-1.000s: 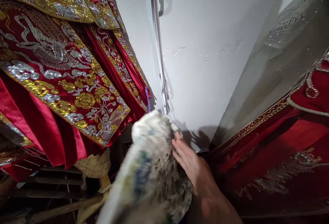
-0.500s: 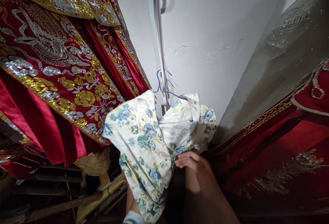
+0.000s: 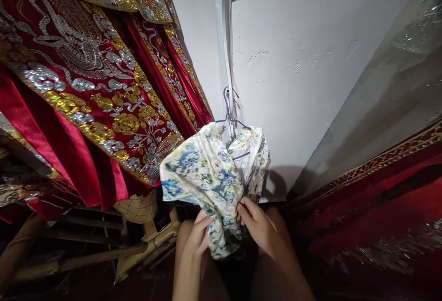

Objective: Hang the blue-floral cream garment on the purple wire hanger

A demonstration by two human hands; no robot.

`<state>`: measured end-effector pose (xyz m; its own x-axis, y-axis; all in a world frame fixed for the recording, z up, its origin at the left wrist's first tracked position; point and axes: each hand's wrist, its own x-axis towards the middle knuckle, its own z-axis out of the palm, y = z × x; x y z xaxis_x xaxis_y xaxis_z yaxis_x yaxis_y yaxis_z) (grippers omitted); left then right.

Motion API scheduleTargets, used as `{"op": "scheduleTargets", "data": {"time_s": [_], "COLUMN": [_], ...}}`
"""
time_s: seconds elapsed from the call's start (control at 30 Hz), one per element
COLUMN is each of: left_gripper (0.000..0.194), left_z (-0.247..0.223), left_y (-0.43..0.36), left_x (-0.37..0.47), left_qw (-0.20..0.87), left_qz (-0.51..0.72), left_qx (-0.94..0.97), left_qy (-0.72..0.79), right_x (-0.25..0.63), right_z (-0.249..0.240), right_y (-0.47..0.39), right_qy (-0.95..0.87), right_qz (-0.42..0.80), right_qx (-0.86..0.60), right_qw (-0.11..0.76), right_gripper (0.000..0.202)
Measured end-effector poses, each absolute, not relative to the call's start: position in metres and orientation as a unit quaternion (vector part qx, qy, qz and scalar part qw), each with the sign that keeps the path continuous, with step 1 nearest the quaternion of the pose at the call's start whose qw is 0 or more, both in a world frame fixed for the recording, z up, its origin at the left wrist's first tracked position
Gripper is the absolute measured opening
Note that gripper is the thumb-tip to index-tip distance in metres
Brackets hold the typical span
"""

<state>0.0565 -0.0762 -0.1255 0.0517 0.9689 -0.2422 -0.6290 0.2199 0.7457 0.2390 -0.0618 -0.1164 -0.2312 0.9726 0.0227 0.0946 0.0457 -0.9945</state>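
A white floral blouse (image 3: 203,167) with blue and green flowers hangs on a purple wire hanger (image 3: 227,107) against the wall. Its front is open at the neck, and the hanger's lower bar shows there. My left hand (image 3: 201,231) pinches the blouse's lower left side, thumb in front. My right hand (image 3: 251,216) grips the front edge on the right, fingers closed on the cloth. Some fingertips of both hands are hidden by the fabric.
Red embroidered drapery (image 3: 113,84) with gold and silver sequins hangs at the left. Below it stand a woven basket (image 3: 138,208) and a bamboo frame (image 3: 145,250). A pale wall (image 3: 293,84) is behind, with a vertical pole (image 3: 226,38). Red cloth (image 3: 380,209) lies at the right.
My left hand has come out from behind the blouse and now holds its side. My right hand has closed on the front edge. The blouse hangs narrower, and the view has shifted.
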Motion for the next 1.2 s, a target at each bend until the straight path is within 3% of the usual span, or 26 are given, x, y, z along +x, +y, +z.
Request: {"op": "scheduleTargets", "data": {"time_s": [0.2, 0.37, 0.5, 0.6, 0.77, 0.93, 1.07, 1.13, 1.2], "left_gripper": [0.034, 0.040, 0.031, 0.023, 0.030, 0.029, 0.027, 0.026, 0.028], "left_z": [-0.119, -0.117, -0.124, -0.129, -0.140, -0.160, -0.168, -0.167, -0.165], "left_y": [-0.077, -0.077, -0.074, -0.072, -0.066, -0.053, -0.064, -0.073, -0.079], "left_x": [0.072, 0.078, 0.073, 0.072, 0.075, 0.069, 0.080, 0.096, 0.114], "left_qw": [0.693, 0.684, 0.672, 0.647, 0.633, 0.428, 0.252, 0.237, 0.286], "left_qz": [0.565, 0.568, 0.575, 0.579, 0.564, 0.694, 0.738, 0.702, 0.648], "left_qx": [0.230, 0.222, 0.219, 0.233, 0.242, 0.169, 0.247, 0.368, 0.461], "left_qy": [0.384, 0.400, 0.414, 0.438, 0.472, 0.554, 0.575, 0.562, 0.534], "right_x": [0.225, 0.227, 0.232, 0.233, 0.229, 0.242, 0.251, 0.246, 0.237], "right_z": [-0.133, -0.129, -0.128, -0.134, -0.133, -0.123, -0.122, -0.120, -0.116], "right_y": [-0.043, -0.039, -0.044, -0.046, -0.049, -0.058, -0.061, -0.062, -0.061], "right_qy": [-0.462, -0.470, -0.483, -0.501, -0.522, -0.448, -0.453, -0.473, -0.492], "right_qz": [0.590, 0.610, 0.627, 0.604, 0.558, 0.584, 0.599, 0.609, 0.620], "right_qx": [-0.429, -0.423, -0.419, -0.427, -0.431, -0.432, -0.458, -0.451, -0.436], "right_qw": [0.505, 0.478, 0.445, 0.449, 0.479, 0.521, 0.477, 0.449, 0.428], "right_gripper": [0.046, 0.038, 0.033, 0.033, 0.031, 0.035, 0.028, 0.027, 0.028]}}
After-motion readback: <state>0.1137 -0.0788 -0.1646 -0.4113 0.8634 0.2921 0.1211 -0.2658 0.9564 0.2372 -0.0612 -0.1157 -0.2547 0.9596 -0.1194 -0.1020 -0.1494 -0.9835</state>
